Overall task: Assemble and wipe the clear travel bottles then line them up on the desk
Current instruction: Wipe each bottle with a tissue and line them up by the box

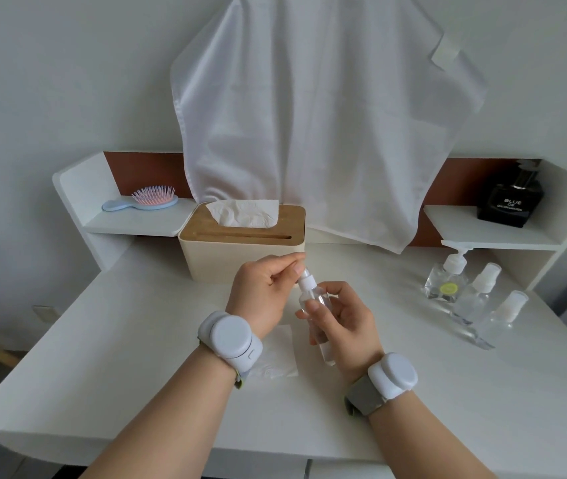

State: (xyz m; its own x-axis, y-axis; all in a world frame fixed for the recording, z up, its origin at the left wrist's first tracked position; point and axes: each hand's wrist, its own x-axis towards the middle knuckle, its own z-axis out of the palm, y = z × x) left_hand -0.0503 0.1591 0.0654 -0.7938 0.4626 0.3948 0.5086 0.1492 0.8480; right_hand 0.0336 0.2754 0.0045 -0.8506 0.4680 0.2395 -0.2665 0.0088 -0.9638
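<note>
- Right hand (344, 326) is wrapped around a clear bottle (316, 319), fingers (313, 305) curled round the body, holding it tilted above the middle of the table (119, 340) with the neck pointing away and a bit left.
- Left hand (261, 288) is up at the top of that bottle, thumb and fingertips pinching the white spray cap (307, 276). Can't tell if the cap sits fully on the neck or not.
- Both wrists have a round white band on them: left band (232, 340), right band (391, 375).
- Under the hands, flat on the table, there's a white tissue (278, 354), partly hidden by the left wrist.
- Over on the right side of the table three other clear bottles stand in a slanted row: a pump bottle (446, 278) with a yellow-green sticker is farthest, then a spray bottle (475, 293) just beside it, then a capped bottle (505, 318) nearest. They're well apart from the hands.
- Far middle of the table: a cream tissue box (240, 254) with a wooden lid and a sheet sticking out the top, right behind the left hand.
- A big white cloth (309, 115) hangs on the wall above it, its bottom edge dropping down behind the box.
- Left shelf (130, 223) has a blue hairbrush (144, 200) with pink bristles.
- Right shelf (482, 226) has a black perfume bottle (510, 198) that reads BLUE.
</note>
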